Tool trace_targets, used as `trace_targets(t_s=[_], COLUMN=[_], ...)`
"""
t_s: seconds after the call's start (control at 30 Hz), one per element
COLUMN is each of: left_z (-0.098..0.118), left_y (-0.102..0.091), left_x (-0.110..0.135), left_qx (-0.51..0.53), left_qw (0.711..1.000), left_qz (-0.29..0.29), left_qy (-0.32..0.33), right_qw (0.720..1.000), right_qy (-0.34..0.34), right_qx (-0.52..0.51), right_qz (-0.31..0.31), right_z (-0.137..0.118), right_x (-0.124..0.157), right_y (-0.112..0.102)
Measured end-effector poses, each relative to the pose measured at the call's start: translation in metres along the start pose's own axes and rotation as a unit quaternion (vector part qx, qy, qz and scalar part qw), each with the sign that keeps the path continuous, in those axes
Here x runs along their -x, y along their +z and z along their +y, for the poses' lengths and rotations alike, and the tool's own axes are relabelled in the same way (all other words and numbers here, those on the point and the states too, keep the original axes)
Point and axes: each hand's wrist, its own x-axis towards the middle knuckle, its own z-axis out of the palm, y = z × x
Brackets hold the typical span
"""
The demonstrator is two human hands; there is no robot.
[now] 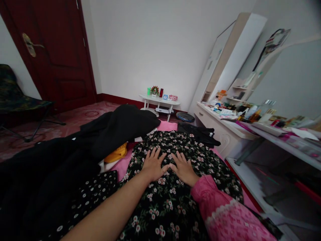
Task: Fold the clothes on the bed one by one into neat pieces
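Note:
A black garment with a small floral print (160, 207) lies spread out in front of me. My left hand (153, 165) rests flat on its upper middle, fingers spread. Beside it, my right hand (184, 169) also lies palm down on the flowered cloth, fingers apart. The two thumbs meet or nearly meet. A pink frilled sleeve (225, 214) covers my right forearm, while the left forearm is bare. Pink fabric (167, 126) shows beyond the garment's far edge.
Dark clothes (117, 130) are heaped at left, with a yellow cloth (116, 153) and a dotted black cloth (97, 189) beside them. Black lacy fabric (197, 132) lies at far right. A cluttered dresser (220, 129) stands right; a small white table (160, 99) stands by the wall.

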Motion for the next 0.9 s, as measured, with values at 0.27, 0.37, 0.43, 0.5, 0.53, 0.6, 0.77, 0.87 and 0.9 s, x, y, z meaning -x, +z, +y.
trace_targets(t_s=[0.27,0.37,0.43,0.5,0.53,0.6,0.77,0.87,0.9], left_z=[-0.009,-0.029,-0.042,-0.051,-0.054,-0.057,-0.058,-0.054,-0.052], left_y=[-0.04,-0.068,-0.081,-0.087,-0.087,-0.084,-0.067,-0.058,-0.055], left_x=[0.002,0.007,0.013,0.021,0.024,0.029,0.026,0.021,0.02], left_qx=[0.029,-0.008,-0.04,-0.061,-0.068,-0.072,-0.05,-0.029,-0.022], left_qw=[0.998,0.987,0.972,0.959,0.954,0.95,0.954,0.964,0.968], left_qz=[-0.028,0.011,0.028,0.022,0.016,0.004,-0.014,-0.016,-0.016], left_qy=[-0.05,-0.16,-0.23,-0.277,-0.291,-0.305,-0.296,-0.263,-0.25], right_qw=[0.996,0.995,0.994,0.993,0.993,0.993,0.991,0.99,0.99], right_qy=[0.023,0.02,0.018,0.016,0.017,0.017,0.011,0.013,0.013], right_qx=[-0.021,-0.045,-0.053,-0.057,-0.058,-0.061,-0.069,-0.075,-0.078], right_qz=[0.081,0.089,0.096,0.102,0.103,0.103,0.112,0.117,0.118], right_z=[-0.008,-0.006,-0.006,-0.006,-0.006,-0.005,-0.003,-0.002,-0.002], right_x=[0.018,0.017,0.018,0.019,0.019,0.019,0.018,0.018,0.018], right_y=[0.014,0.013,0.013,0.015,0.015,0.016,0.017,0.019,0.019])
